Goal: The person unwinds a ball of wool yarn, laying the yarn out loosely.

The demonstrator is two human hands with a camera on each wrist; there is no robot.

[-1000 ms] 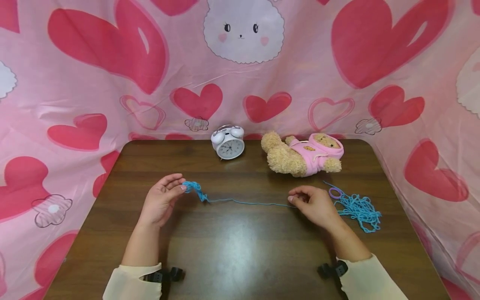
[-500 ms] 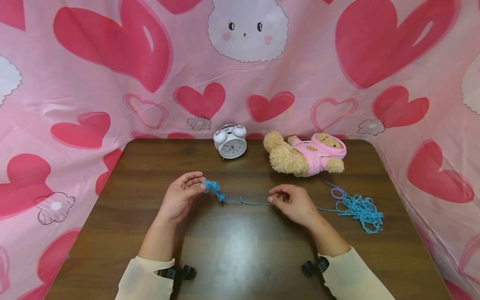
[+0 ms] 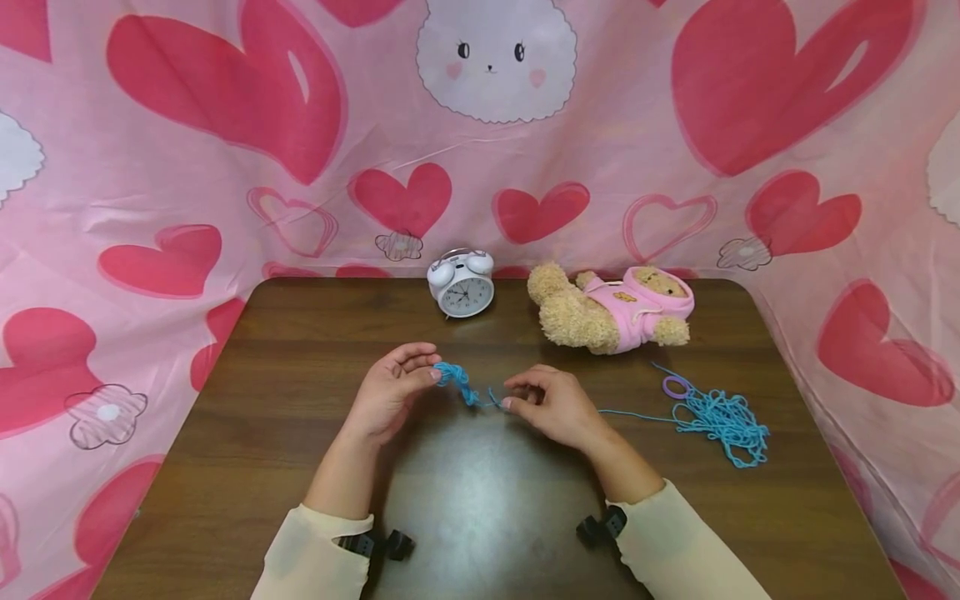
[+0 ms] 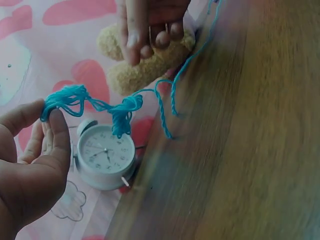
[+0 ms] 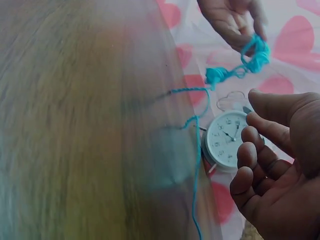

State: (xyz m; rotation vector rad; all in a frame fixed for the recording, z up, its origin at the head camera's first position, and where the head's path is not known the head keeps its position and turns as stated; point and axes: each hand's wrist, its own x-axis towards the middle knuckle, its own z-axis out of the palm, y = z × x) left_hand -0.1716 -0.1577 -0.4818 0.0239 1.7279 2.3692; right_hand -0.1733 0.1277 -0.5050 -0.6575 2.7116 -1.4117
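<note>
My left hand (image 3: 387, 396) pinches one end of a small bundle of blue yarn (image 4: 70, 97) between thumb and fingertips. The bundle hangs out from the fingertips, with a knotted clump (image 4: 125, 115) at its other end. A slack yarn strand (image 5: 196, 165) leaves the clump, curls into twisted kinks and runs toward the loose pile of blue yarn (image 3: 723, 427) at the right. Near that strand is my right hand (image 3: 555, 408), fingers loosely bent; in the right wrist view nothing shows between them and the strand hangs apart from them.
A purple ring (image 3: 676, 387) lies by the yarn pile. Toward the back of the wooden table (image 3: 300, 333) stand a white alarm clock (image 3: 465, 293) and a teddy bear (image 3: 611, 308) lying in a pink hoodie. Pink heart-printed cloth (image 3: 480, 158) hangs behind and at the sides.
The left hand has moved right with the yarn bundle, and the right hand has moved left. The strand between them went from nearly straight to slack and kinked.
</note>
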